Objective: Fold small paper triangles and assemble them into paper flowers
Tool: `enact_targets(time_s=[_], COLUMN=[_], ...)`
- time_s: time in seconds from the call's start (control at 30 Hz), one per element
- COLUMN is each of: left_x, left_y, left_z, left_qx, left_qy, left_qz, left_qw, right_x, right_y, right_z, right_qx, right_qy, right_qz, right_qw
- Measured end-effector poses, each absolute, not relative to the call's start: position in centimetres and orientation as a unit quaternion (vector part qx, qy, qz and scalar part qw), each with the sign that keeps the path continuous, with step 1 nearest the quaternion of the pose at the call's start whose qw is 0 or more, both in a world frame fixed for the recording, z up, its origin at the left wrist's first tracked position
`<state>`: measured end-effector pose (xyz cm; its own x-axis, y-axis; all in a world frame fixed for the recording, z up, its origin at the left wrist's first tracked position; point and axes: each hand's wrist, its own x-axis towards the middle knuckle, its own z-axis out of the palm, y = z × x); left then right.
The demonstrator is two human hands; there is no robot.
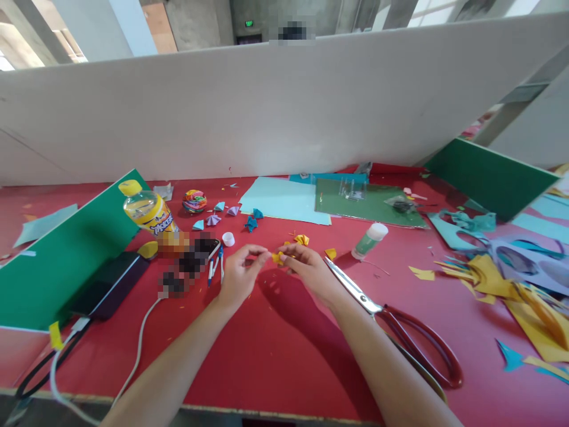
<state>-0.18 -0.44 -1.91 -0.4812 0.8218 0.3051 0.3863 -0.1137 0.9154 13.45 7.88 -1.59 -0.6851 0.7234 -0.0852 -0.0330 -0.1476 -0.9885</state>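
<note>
My right hand [309, 270] pinches a small yellow folded paper piece [277, 258] above the red table. Close to its left end, my left hand [242, 273] has thumb and forefinger pressed together; whatever sits between them is too small to name. Just beyond my right fingers lies another yellow folded paper [302, 239], with a further yellow bit [331, 254] to its right. Large scissors [377, 308] with dark red handles rest partly under my right forearm, blades pointing toward the hands. A glue stick [370, 241] with a white cap stands further right.
Small blue and purple folded papers [213, 220] lie beyond my left hand. A yellow-labelled bottle [151, 210] and a black power bank [111, 284] are at left. Yellow paper scraps [493, 276] spread at right. Green boards [489, 178] and a white partition [267, 112] border the table.
</note>
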Motion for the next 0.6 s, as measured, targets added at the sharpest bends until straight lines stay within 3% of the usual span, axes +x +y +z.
enact_targets(time_s=[0.2, 0.4, 0.6], left_x=[-1.1, -1.1, -1.2], left_y=[0.3, 0.3, 0.2], left_z=[-2.4, -2.5, -2.3], left_qx=[0.421, 0.451, 0.514], left_qy=[0.595, 0.570, 0.590], left_qz=[0.535, 0.513, 0.479], left_qw=[0.426, 0.457, 0.398], right_x=[14.0, 14.2, 14.3], right_y=[7.7, 7.6, 7.8], right_z=[-0.4, -0.3, -1.0], right_qx=[-0.276, -0.236, -0.223], right_qy=[-0.606, -0.605, -0.643], right_qz=[0.700, 0.723, 0.699], right_qw=[0.258, 0.237, 0.221])
